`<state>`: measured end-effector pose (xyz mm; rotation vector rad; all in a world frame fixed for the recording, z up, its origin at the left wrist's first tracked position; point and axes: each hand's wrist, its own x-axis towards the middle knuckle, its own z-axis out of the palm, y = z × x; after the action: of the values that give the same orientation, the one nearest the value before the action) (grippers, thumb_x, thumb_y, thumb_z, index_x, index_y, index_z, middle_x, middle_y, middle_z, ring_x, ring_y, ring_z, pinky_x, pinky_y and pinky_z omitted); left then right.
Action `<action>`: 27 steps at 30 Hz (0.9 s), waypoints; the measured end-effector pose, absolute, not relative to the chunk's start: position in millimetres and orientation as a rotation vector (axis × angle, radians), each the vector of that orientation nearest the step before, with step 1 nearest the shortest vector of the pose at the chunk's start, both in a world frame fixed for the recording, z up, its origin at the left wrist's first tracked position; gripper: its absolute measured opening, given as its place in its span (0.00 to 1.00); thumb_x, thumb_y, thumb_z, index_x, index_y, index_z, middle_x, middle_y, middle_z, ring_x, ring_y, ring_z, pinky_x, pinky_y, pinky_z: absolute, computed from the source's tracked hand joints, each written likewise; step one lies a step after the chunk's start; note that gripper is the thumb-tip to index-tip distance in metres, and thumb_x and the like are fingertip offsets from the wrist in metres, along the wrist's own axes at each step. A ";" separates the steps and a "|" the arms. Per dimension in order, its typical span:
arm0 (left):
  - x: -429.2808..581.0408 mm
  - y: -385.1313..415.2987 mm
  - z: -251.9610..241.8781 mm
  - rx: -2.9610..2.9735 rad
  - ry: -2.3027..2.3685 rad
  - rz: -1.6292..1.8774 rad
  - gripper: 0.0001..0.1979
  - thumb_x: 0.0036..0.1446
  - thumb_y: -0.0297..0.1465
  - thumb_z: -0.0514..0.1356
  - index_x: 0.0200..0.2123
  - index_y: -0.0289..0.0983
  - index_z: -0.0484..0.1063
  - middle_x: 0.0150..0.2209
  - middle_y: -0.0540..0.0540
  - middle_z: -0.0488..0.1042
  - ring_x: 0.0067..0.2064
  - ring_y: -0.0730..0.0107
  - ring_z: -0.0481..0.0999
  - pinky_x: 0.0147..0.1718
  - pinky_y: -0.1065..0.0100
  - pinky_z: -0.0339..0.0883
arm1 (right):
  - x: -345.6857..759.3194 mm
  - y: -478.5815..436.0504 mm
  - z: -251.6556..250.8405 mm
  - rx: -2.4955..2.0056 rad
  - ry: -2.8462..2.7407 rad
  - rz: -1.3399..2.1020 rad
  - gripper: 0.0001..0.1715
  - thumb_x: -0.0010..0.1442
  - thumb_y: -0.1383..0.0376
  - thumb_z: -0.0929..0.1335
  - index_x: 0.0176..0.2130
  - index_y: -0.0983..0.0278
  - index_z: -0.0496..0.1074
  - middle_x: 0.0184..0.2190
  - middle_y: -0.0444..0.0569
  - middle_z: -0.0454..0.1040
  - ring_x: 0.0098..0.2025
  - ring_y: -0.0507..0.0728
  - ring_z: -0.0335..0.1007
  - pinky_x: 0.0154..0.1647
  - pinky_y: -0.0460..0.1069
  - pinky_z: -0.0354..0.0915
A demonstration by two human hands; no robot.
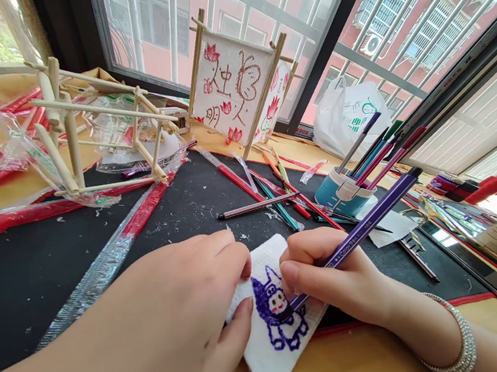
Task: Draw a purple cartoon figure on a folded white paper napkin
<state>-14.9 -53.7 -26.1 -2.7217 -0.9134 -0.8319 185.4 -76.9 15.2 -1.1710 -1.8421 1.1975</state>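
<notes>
My right hand (334, 278) is closed in a writing grip on a purple marker pen (367, 222), whose tip rests on a white paper tissue (275, 353). A purple cartoon figure (277, 313) is drawn on the tissue. My left hand (178, 317) lies on the tissue's left side with fingers curled, thumb and fingertips pressing the tissue down onto the black mat (35, 269). A beaded silver bracelet (461, 341) circles my right wrist.
Loose coloured pens (273, 198) lie on the mat; a blue cup (345, 191) holds more pens. A bare stick lantern frame (95, 133) stands at the left; a paper-covered lantern (240, 89) with red drawings stands by the window. Scissors (414, 243) and a white plastic bag (349, 118) are at the right.
</notes>
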 end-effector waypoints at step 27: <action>-14.1 -54.0 -27.1 -2.743 -0.946 -0.841 0.05 0.59 0.34 0.50 0.35 0.43 0.65 0.35 0.47 0.76 0.34 0.57 0.78 0.23 0.59 0.70 | 185.1 -72.6 10.9 -1.209 -1.666 1.015 0.21 0.57 0.64 0.66 0.18 0.61 0.55 0.13 0.38 0.59 0.15 0.47 0.54 0.15 0.43 0.47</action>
<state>-14.1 -54.0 -27.1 -2.7431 -0.9463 -0.8412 185.1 -72.6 10.9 -1.2090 -1.6664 1.0154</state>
